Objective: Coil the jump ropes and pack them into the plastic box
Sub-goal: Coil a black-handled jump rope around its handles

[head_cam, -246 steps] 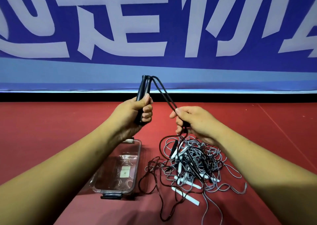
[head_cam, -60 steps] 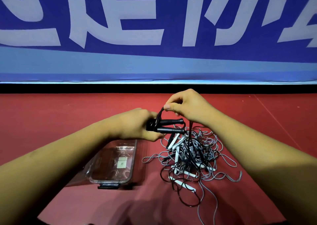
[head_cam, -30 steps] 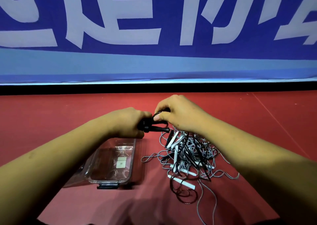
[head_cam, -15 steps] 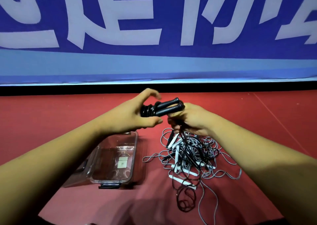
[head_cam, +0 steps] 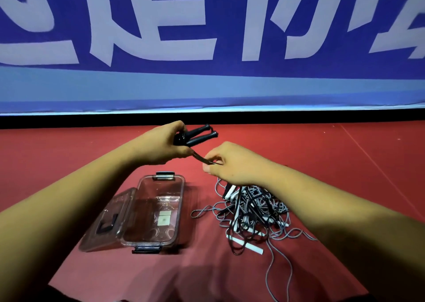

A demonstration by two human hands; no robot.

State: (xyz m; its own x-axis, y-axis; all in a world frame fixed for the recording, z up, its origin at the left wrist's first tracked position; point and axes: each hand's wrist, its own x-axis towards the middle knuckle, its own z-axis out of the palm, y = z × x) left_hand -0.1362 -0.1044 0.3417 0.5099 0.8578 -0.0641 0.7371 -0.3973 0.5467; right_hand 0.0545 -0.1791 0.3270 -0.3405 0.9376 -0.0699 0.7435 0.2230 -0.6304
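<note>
1. Left hand (head_cam: 158, 144) is raised over the floor, fingers curled round two black handles (head_cam: 197, 136). The handles lie side by side, slightly splayed, with their free ends pointing right.
2. Right hand (head_cam: 232, 163) is just right of the left hand and lower. The hands are close but not touching. Thumb and forefinger pinch a black cord (head_cam: 203, 160).
3. The cord spans the short gap from under the left hand to the right pinch. A black strand drops from beneath the right hand into the pile.
4. Pile (head_cam: 253, 209): tangled grey and black ropes with white handles. It lies on the red floor (head_cam: 322, 163), below the right hand and to the right of the box.
5. Box (head_cam: 182, 198): clear plastic, open, on the floor beside the pile, not touching it. It has dark latches at the near and far ends and a small pale label on the bottom.
6. Lid (head_cam: 108, 219): clear with a dark handle, tilted against the box's left side.
7. Banner (head_cam: 207, 83): blue with large white characters, standing beyond the floor.
</note>
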